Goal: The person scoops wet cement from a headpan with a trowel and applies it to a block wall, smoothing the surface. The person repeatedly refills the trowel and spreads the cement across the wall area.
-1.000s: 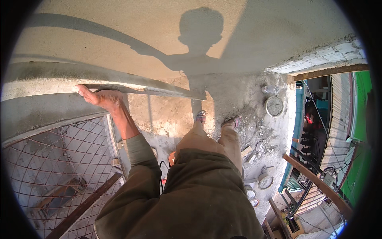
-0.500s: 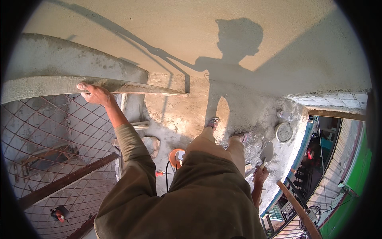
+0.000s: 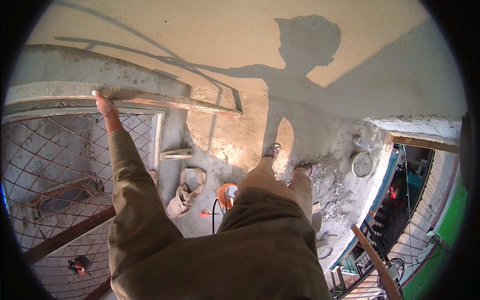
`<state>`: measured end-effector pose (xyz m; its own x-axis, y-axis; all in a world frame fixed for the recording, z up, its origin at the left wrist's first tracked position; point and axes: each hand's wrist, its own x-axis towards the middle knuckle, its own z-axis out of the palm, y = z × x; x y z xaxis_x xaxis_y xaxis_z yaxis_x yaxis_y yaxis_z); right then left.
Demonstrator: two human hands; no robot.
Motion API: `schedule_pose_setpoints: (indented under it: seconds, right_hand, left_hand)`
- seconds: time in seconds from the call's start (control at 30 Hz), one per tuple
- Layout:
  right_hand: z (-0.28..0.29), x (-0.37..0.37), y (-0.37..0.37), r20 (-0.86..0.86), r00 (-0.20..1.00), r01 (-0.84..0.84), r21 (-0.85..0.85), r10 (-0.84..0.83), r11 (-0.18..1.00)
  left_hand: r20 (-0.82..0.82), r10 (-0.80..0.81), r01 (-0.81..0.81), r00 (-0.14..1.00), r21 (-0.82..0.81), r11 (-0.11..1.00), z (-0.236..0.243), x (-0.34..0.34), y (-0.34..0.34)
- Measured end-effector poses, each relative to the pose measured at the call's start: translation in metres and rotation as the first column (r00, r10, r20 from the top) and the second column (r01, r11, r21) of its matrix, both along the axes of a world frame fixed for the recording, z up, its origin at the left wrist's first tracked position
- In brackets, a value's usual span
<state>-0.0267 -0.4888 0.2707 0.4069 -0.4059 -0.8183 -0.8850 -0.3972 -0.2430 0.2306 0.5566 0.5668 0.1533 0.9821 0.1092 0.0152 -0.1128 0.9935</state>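
My left hand is closed round a long, straight board, gripping it near its left part. The board lies along the edge above the window opening, and its right end reaches over the sunlit floor strip at the wall's foot. Wet-looking grey mortar covers the raised band behind it. My right hand is out of sight behind my body. Beside my right leg a grey, rounded blade, looking like a trowel's, shows partly past my clothing.
A rusty diamond grille fills the opening at left. Below stand an orange bucket, a crumpled sack and a short wood piece. Rubble and a round mortar-filled pan lie at right, near a drop-off with a wooden plank.
My left arm has stretched farther out, and the board has moved up against the mortared band with its face tilted. My right hand, holding a trowel earlier, has gone out of view.
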Motion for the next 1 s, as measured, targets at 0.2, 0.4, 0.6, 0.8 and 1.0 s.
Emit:
schedule_pose_setpoints:
  seconds: [0.2,0.4,0.6,0.8,1.0]
  right_hand:
    - [0.026,-0.02,0.046,0.109,0.993,0.059,-0.053,-0.053,0.997]
    - [-0.008,-0.071,0.048,0.309,0.928,0.288,-0.241,-0.208,0.927]
    - [0.037,0.017,-0.007,0.209,0.538,0.821,0.091,-0.817,0.564]
    - [-0.115,0.069,-0.157,0.421,0.745,0.618,-0.146,-0.517,0.772]
    - [-0.144,0.275,-0.249,0.175,0.978,0.138,-0.109,-0.117,0.984]
  left_hand:
    - [-0.296,-0.153,0.134,0.943,-0.082,0.988,-0.143,-0.039,-0.038]
    - [-0.229,-0.958,0.167,0.175,-0.952,0.258,-0.371,0.058,-0.411]
    - [-0.047,-0.813,0.497,-0.581,-0.811,-0.308,-0.275,0.169,-0.772]
    - [-0.202,-0.731,0.553,-0.652,-0.786,-0.276,-0.293,0.245,-0.896]
    - [-0.595,-0.2,0.566,-0.778,-0.803,0.186,-0.295,0.252,-0.868]
